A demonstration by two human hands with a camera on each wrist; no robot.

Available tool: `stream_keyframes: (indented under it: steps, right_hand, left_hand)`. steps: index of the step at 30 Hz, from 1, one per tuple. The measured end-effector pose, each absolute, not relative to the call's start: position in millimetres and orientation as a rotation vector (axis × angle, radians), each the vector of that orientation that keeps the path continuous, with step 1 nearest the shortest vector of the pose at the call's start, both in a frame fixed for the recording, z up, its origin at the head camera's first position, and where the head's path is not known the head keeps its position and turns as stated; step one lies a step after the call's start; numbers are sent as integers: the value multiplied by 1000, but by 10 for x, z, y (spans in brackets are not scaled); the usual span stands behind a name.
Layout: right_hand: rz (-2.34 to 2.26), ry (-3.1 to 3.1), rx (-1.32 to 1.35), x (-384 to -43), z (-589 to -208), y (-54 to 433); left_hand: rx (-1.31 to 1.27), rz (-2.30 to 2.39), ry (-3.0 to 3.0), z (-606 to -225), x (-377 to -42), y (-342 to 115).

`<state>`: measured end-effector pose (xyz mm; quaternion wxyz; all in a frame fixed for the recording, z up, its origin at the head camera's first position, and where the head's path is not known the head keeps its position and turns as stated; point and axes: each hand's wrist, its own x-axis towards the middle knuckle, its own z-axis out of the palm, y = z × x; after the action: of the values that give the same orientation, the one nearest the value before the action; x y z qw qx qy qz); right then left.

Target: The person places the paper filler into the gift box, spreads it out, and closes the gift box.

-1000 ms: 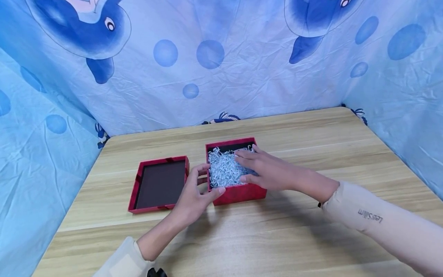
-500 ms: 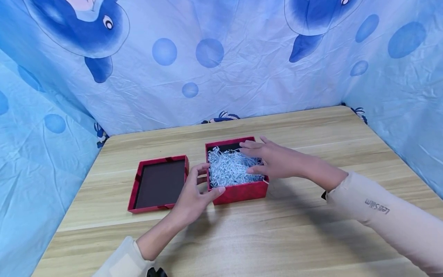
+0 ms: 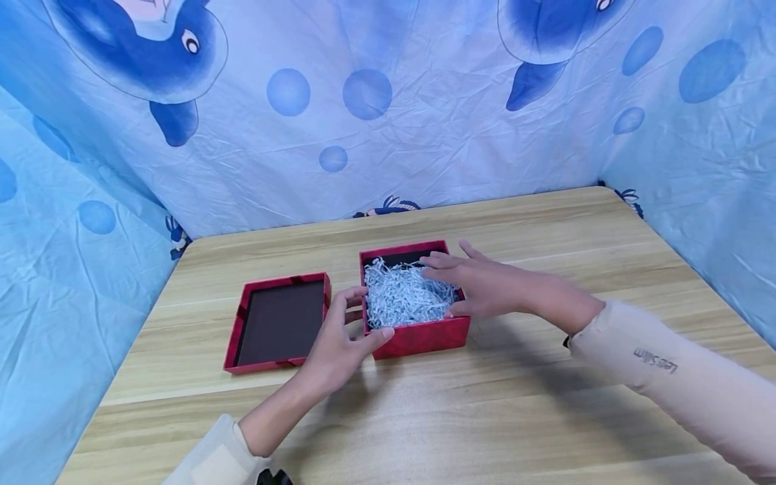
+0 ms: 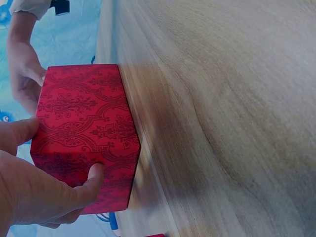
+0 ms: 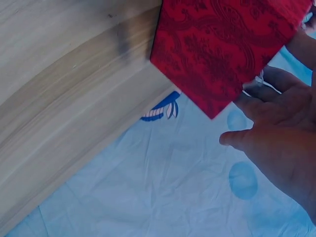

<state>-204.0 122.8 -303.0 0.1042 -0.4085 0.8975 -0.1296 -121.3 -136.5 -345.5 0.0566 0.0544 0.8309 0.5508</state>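
Note:
A red patterned gift box (image 3: 421, 338) stands on the table, filled with pale blue shredded paper (image 3: 405, 296). My left hand (image 3: 337, 345) holds the box at its near left corner, thumb at the front rim and fingers against the left side. In the left wrist view, one fingertip (image 4: 95, 173) presses the patterned wall. My right hand (image 3: 485, 283) hovers over the right side of the box with fingers spread, the thumb by the near right edge. Some strands of paper show near its fingers in the right wrist view. The box's floor is hidden under the paper.
Left of the box lies its red lid (image 3: 279, 323), inside up, with a dark lining. The wooden table (image 3: 545, 411) reaches back to a blue cloth backdrop (image 3: 424, 148) with printed dolphins.
My right hand has lifted from the paper and shifted right toward the box's right edge. A strand that hung over the near right corner has gone from sight. My left hand stays put.

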Motion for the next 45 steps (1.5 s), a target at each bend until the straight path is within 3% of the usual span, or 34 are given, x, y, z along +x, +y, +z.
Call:
stream_keyframes:
  steps: [13,24,35,45]
  right_hand:
    - [-131,2615,-1321,-2091,-3110,1000]
    - [-231,2476,-1093,-2004,-3088,836]
    - [-344,2646,-1224,-1987,-3017,889]
    - [-376,2698,-1167,-1977,-2989,927]
  left_hand:
    - [152,1664,2522,-3448,-1205,-1361]
    - [154,1664,2527,-3448,-1204,-1361]
    - [172,1686,2516,-3447,-1212,-1363]
    - [163,1679,2515,-3429,-1210,-1369]
